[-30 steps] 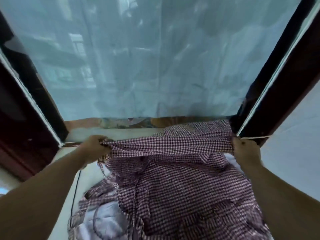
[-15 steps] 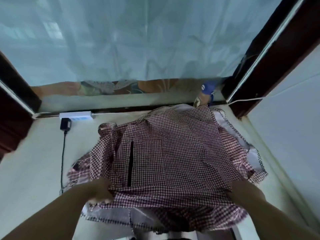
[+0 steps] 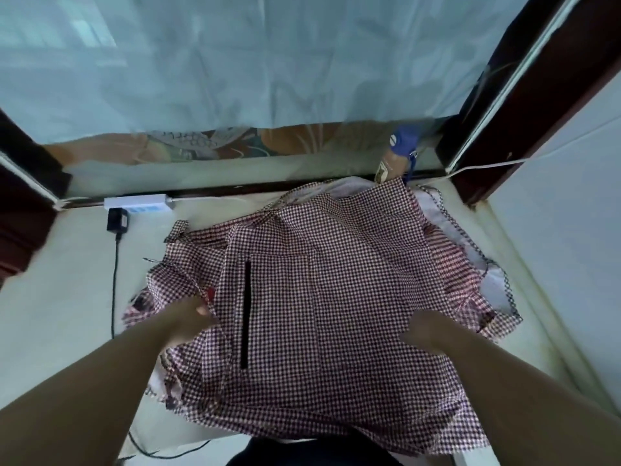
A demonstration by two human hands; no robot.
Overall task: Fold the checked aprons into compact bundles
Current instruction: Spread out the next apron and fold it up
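Both left hand (image 3: 188, 319) and right hand (image 3: 428, 332) sit farther up the checked apron (image 3: 336, 280); grip cannot be told.

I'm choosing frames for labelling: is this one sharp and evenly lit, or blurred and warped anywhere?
Head view: soft daylight through the pale curtain, no hard shadows; checked apron crisp at centre; left hand and right hand slightly smeared; far-left edge motion-blurred; wide-angle lens bows the dark window frame.
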